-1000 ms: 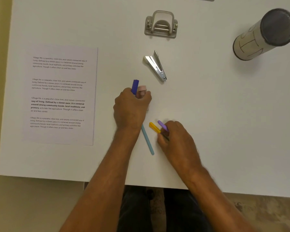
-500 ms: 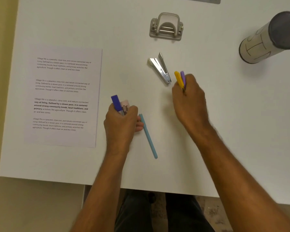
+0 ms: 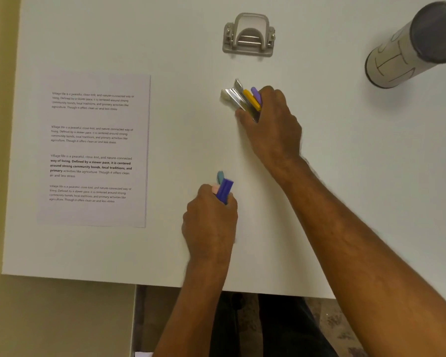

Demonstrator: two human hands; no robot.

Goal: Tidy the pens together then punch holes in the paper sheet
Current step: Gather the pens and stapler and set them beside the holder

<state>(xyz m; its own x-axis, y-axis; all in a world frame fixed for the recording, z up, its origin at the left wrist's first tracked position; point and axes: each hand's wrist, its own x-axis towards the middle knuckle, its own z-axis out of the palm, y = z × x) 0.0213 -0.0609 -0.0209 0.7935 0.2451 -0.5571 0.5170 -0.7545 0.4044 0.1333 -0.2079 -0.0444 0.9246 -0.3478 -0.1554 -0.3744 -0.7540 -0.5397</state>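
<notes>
Closed left hand [image 3: 210, 217] holds 3 pens [image 3: 224, 189] at lower centre; closed right hand [image 3: 269, 117] holds 2 pens [image 3: 252, 99] against the stapler [image 3: 233, 95]. Step: gathering pens — next, merge both bundles. Paper sheet [image 3: 95, 150] lies left; hole punch [image 3: 249, 34] top centre.

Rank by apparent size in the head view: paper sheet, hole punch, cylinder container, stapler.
1. paper sheet, clearly largest.
2. cylinder container, though it stands tall toward the camera and is cut off at the frame edge, so its size is inflated and unsure.
3. hole punch.
4. stapler, partly hidden by the right hand.
</notes>
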